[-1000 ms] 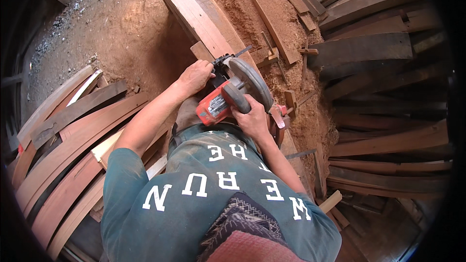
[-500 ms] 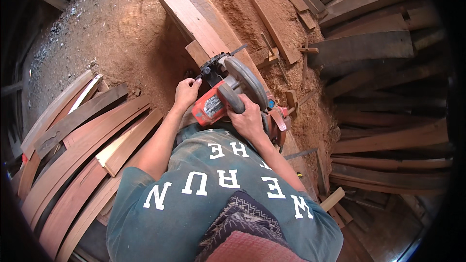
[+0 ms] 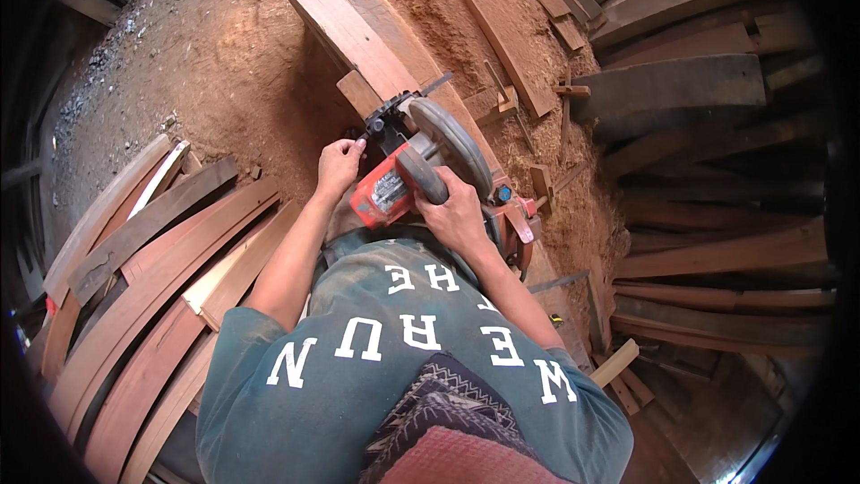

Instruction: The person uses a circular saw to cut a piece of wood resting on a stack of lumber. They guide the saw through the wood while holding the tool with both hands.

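Note:
A red circular saw (image 3: 408,175) with a grey blade guard (image 3: 452,148) rests on a long pale wooden plank (image 3: 345,22) that runs up and to the left. My right hand (image 3: 457,215) is shut on the saw's black handle. Fingers of my left hand (image 3: 339,166) pinch at the saw's front left side, beside the plank's edge. My green printed shirt fills the lower middle of the view.
Curved reddish boards (image 3: 152,278) lie stacked at the lower left. More dark planks (image 3: 708,170) are piled on the right. Reddish sawdust (image 3: 448,9) covers the bench top, and bare dirt ground (image 3: 179,54) lies at the upper left. Small offcuts (image 3: 542,184) sit near the saw.
The view has shifted slightly. My left hand has drawn back from the saw's top toward its front left edge. The saw stays on the plank in my right hand.

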`<state>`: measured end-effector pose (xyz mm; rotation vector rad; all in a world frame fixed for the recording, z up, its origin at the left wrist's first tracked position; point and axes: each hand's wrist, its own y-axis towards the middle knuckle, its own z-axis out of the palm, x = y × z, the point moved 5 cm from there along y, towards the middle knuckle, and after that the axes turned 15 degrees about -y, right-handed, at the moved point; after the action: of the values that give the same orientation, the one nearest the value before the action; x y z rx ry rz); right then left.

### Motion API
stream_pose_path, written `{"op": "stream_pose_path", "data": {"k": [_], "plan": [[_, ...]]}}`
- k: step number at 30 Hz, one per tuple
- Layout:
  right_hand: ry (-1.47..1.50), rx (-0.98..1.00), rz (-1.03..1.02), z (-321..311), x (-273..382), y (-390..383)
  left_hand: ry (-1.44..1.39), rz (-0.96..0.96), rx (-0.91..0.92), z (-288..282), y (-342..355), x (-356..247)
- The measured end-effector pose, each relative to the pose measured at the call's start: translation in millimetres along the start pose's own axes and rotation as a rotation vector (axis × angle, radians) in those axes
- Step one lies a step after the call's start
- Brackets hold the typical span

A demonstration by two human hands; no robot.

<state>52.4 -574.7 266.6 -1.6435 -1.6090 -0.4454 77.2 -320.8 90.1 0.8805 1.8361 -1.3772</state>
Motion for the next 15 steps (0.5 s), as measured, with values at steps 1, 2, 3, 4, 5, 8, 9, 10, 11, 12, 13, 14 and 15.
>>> {"op": "stream_pose_path", "data": {"k": [1, 2, 3, 4, 5, 8, 9, 10, 11, 12, 13, 14, 15], "plan": [[-0.012, 0.01, 0.02, -1.7, -0.8, -2.9, -0.022, -0.025, 0.018, 1.7, -5.5, 1.7], [-0.025, 0.019, 0.041, -6.6, -0.2, -8.2, -0.023, -0.119, 0.088, 6.1, -17.0, -6.5], [-0.037, 0.028, 0.061, -11.8, 0.0, -14.0, -0.059, -0.111, 0.119, 10.7, -19.2, 6.8], [-0.048, 0.038, 0.089, -17.0, -1.6, -21.1, -0.084, -0.126, 0.145, 15.2, -28.6, 10.8], [-0.06, 0.05, 0.118, -22.0, -4.6, -29.2, -0.109, -0.143, 0.171, 22.0, -39.3, 15.6], [-0.07, 0.078, 0.187, -36.0, -10.4, -49.0, -0.151, -0.227, 0.2, 39.4, -65.6, 21.0], [-0.07, 0.086, 0.206, -38.7, -11.2, -53.0, -0.162, -0.227, 0.19, 43.7, -70.5, 22.2], [-0.065, 0.09, 0.211, -41.1, -9.4, -55.0, -0.173, -0.233, 0.19, 45.2, -73.0, 22.7], [-0.06, 0.095, 0.215, -43.3, -7.9, -56.4, -0.185, -0.24, 0.189, 46.7, -75.3, 23.5], [-0.055, 0.1, 0.219, -44.0, -8.2, -58.3, -0.196, -0.247, 0.188, 48.6, -77.5, 25.3], [-0.047, 0.094, 0.206, -44.2, -8.2, -58.4, -0.206, -0.245, 0.178, 48.7, -77.8, 25.9], [-0.04, 0.087, 0.194, -43.5, -8.8, -58.7, -0.216, -0.243, 0.168, 49.0, -77.9, 26.8], [-0.033, 0.082, 0.182, -42.5, -9.7, -58.8, -0.226, -0.242, 0.157, 49.1, -78.0, 27.8]]}}
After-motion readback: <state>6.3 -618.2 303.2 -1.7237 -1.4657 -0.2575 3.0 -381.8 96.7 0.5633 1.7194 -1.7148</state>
